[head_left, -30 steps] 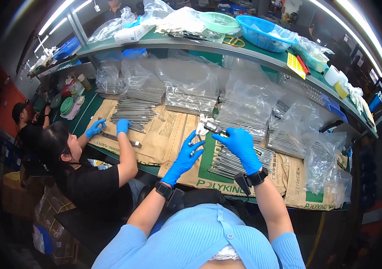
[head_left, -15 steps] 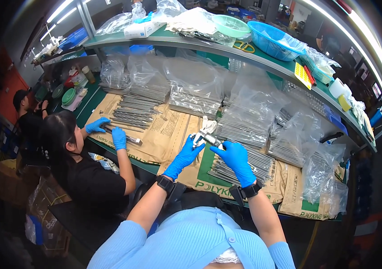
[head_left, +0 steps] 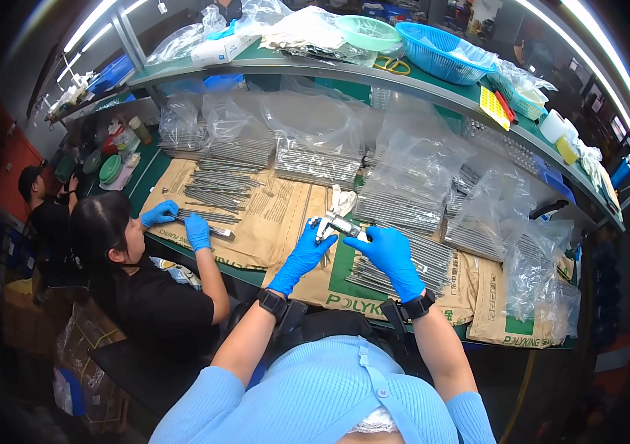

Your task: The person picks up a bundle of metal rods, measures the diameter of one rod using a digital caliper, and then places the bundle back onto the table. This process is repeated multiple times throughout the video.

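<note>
My right hand [head_left: 390, 257], in a blue glove, is closed around one end of a silver digital caliper [head_left: 346, 226]. At the caliper's jaws, my blue-gloved left hand [head_left: 305, 251] has its fingers closed; a small dark piece shows at the fingertips, too small to name. A crumpled white cloth [head_left: 343, 199] lies just beyond the caliper. Metal rods [head_left: 430, 260] lie loose in a row on brown paper sacking [head_left: 304, 285], beside and partly under my right hand. Behind them is a stack of rods [head_left: 396, 209] under clear plastic.
At my left, a co-worker's gloved hands [head_left: 197, 231] handle rods near a loose pile [head_left: 219, 185]. Bagged rods [head_left: 319, 164] line the bench's back. An overhead shelf [head_left: 300, 68] carries a blue basket [head_left: 444, 55] and a green bowl [head_left: 368, 33]. More bagged rods [head_left: 533, 255] lie right.
The view has shifted slightly. My hands stay around the caliper, which has turned a little so its display side shows more. The co-worker's head has turned slightly.
</note>
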### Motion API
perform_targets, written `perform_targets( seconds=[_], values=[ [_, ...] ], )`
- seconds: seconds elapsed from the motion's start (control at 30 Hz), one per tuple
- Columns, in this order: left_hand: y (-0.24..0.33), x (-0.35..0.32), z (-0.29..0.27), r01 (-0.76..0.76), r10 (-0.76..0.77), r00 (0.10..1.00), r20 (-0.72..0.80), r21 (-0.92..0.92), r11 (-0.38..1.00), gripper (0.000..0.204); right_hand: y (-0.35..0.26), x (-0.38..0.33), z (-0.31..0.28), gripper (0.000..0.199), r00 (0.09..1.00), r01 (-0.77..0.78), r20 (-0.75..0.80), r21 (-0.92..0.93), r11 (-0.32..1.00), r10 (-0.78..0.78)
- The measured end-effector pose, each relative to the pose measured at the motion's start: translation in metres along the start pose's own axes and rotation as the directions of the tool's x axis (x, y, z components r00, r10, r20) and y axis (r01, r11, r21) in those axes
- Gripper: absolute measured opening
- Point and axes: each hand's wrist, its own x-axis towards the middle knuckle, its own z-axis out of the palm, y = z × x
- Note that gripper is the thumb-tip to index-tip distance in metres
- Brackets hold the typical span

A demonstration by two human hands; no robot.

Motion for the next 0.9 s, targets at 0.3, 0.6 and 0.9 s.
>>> perform_targets(
  seconds=[0.3, 0.6, 0.9],
  values=[
    [-0.022, -0.013, -0.019, -0.322, 0.344, 0.939, 0.019, 0.404, 0.856, 0.039, 0.01, 0.014, -0.027, 0.057, 0.997, -0.072, -0.011, -0.05, 0.996, 0.072],
    [-0.02, -0.003, -0.014, -0.29, 0.286, 0.956, 0.067, 0.362, 0.886, 0.041, -0.009, 0.03, -0.007, 0.057, 0.995, 0.019, -0.095, -0.085, 0.996, -0.027],
    [-0.034, 0.003, -0.018, -0.248, 0.301, 0.951, -0.069, 0.409, 0.878, 0.05, -0.009, 0.007, 0.0, 0.051, 0.997, 0.009, -0.072, 0.005, 1.0, -0.009]
  ],
)
